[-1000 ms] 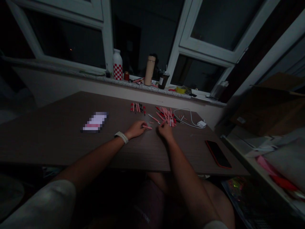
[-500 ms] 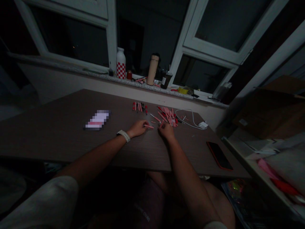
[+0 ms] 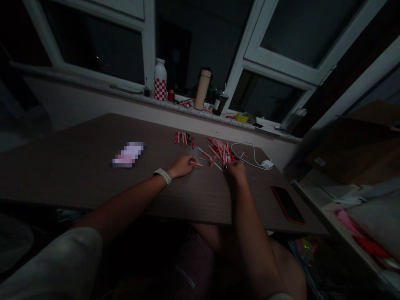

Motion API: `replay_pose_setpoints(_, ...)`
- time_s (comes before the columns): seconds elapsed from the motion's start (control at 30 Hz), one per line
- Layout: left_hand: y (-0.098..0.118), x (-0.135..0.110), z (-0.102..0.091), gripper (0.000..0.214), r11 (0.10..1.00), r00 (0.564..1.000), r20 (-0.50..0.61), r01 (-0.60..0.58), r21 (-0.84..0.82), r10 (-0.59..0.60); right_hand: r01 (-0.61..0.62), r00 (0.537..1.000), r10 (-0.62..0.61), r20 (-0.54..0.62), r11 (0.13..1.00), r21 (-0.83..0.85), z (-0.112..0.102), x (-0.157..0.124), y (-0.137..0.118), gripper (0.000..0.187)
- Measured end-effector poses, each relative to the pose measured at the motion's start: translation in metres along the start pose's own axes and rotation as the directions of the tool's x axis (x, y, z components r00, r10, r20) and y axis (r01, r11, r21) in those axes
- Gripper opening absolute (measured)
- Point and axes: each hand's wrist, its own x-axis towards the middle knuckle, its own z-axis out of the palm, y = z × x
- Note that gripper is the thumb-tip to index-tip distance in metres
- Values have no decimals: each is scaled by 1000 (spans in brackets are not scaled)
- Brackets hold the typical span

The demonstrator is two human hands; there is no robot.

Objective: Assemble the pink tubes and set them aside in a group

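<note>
My left hand, with a pale watch band at the wrist, pinches a pink pen barrel just above the table. At the near right edge of a pile of pink and red pen parts, my right hand has its fingers closed; what they grip is too dark to make out. Between the hands lie a loose pink barrel, a thin pale refill and a small pink piece. Several pens stand in a neat row farther back, left of the pile.
On the brown table a lit phone lies left and a dark phone right. A white charger with its cable sits beyond the pile. A checkered bottle and a beige flask stand on the windowsill.
My right hand has moved right, from between the loose pieces to the pile's edge. A pink barrel and a pale refill now show where it was. My left hand stays nearly still.
</note>
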Motion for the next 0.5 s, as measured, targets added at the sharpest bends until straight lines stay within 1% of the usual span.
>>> replay_pose_setpoints(0.07,0,0,0,17,1000,1000,0,4,7,-4,-54,998,53,-15,995,-80,-1,-2,-1,26)
replay_pose_setpoints(0.27,0,0,0,19,1000,1000,-3,3,11,-3,-112,994,109,-25,978,-176,1,-9,-10,33)
replay_pose_setpoints(0.43,0,0,-1,18,1000,1000,-6,-3,10,3,-82,995,71,-67,981,-177,1,-6,-10,39)
replay_pose_setpoints(0.5,1,0,-2,18,1000,1000,-6,-4,11,4,-17,997,5,-76,987,-158,2,-4,-8,36)
